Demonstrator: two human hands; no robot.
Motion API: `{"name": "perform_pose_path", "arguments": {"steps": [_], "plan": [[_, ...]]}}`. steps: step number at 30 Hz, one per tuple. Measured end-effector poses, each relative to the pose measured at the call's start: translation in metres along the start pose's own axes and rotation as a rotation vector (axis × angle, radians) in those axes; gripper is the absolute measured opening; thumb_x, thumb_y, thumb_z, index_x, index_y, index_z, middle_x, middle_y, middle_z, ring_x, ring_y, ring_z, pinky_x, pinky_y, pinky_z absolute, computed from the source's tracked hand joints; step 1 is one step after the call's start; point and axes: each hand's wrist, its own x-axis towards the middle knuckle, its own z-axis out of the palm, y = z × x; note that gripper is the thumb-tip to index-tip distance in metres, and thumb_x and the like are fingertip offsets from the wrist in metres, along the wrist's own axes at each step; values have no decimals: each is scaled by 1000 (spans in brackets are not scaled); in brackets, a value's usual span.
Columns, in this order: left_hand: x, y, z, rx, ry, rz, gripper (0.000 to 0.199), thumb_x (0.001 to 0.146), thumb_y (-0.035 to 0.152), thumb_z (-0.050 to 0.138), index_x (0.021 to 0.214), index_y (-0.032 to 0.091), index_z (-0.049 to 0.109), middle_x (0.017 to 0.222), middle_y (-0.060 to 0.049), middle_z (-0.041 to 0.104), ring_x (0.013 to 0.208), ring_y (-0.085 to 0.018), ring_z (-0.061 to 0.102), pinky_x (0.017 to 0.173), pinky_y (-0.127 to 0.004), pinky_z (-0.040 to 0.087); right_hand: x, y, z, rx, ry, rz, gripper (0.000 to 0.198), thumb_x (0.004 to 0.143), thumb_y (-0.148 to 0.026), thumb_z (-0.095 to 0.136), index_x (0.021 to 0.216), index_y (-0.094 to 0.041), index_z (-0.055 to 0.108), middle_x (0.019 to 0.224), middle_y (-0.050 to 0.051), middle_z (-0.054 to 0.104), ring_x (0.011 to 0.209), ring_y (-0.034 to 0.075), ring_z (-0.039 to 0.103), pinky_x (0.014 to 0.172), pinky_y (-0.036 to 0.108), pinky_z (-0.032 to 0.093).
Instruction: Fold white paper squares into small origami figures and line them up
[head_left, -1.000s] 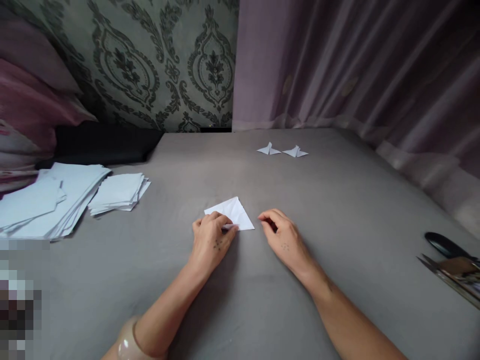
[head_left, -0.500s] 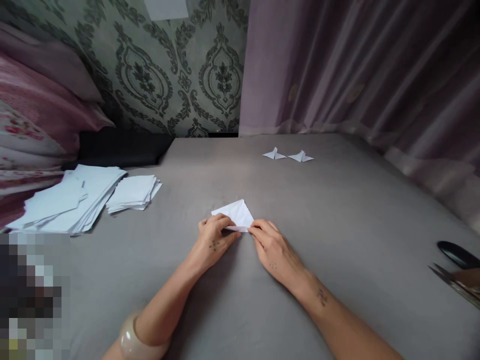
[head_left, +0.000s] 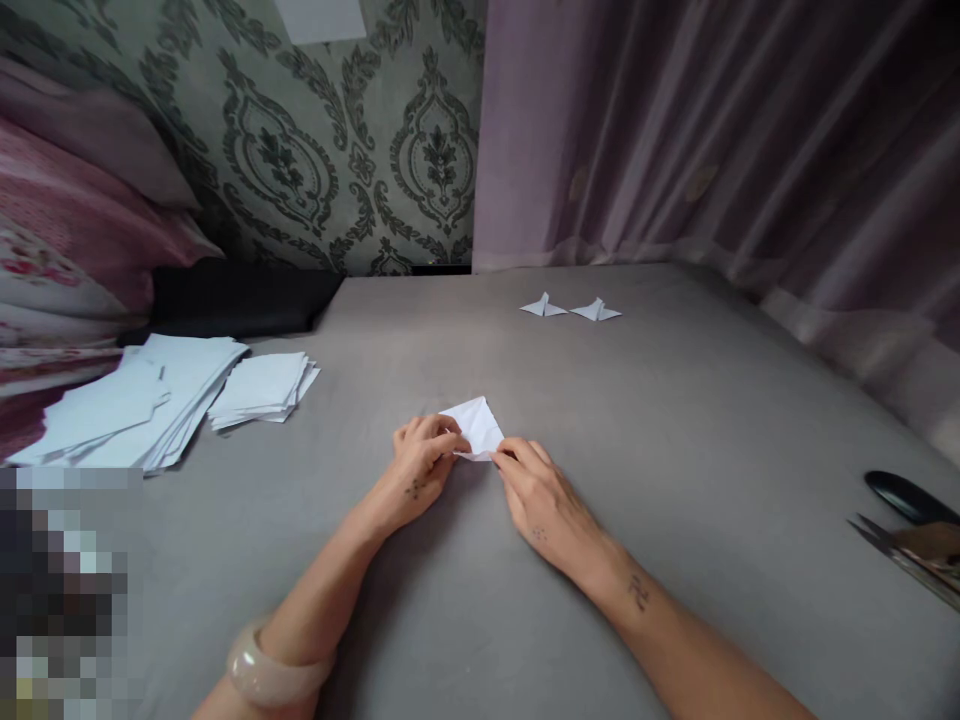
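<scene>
A small white sheet of folded paper [head_left: 477, 425] lies on the grey cloth surface in the middle of the view, its far corner pointing away from me. My left hand [head_left: 426, 458] has its fingers closed over the paper's left side, covering that part of it. At the near right corner, my right hand [head_left: 536, 487] pinches the paper's edge between thumb and fingers. Creases show across the paper's face, and its near edge is turned up slightly between the hands.
Two folded white paper figures [head_left: 570, 309] stand at the back. To the left lie a stack of small papers [head_left: 259, 388] and a pile of larger sheets [head_left: 176, 385], with a black item [head_left: 240, 297] behind. At the right edge are scissors [head_left: 896, 550] and a black object [head_left: 907, 495].
My left thumb and fingers have shifted along the paper's near left edge and cover more of its left corner. The right hand keeps its pinch. The whole view has shifted slightly.
</scene>
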Motion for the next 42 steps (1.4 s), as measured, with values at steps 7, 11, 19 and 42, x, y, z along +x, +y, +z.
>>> {"name": "perform_pose_path", "arguments": {"steps": [7,11,19,42], "plan": [[1,3,6,74,125,107,37,85,5,43,87,29,70,138,-3,38,126,-27,29,101,-50,31,-1,-2,-1,-17,-41,9,41,86,1,36,115,-20,57,108,8,57,98,21,52,87,35,50],[4,2,13,82,217,135,37,87,7,44,106,31,65,146,-5,24,133,-28,22,105,-49,31,-1,-2,-2,-27,-38,-3,41,87,-1,37,117,-19,57,109,10,56,100,22,51,89,36,50],[4,-4,15,-65,431,-109,36,83,24,62,115,21,48,110,-8,53,95,-19,57,80,-33,51,-1,2,0,-43,-69,-1,47,87,0,35,124,-21,55,113,10,54,100,21,50,89,35,49],[2,2,24,52,120,255,27,96,22,41,99,18,67,96,-7,65,85,-18,54,76,-30,49,10,31,-3,533,1,371,23,78,-13,50,77,-18,73,102,5,66,83,13,64,80,27,50]]}}
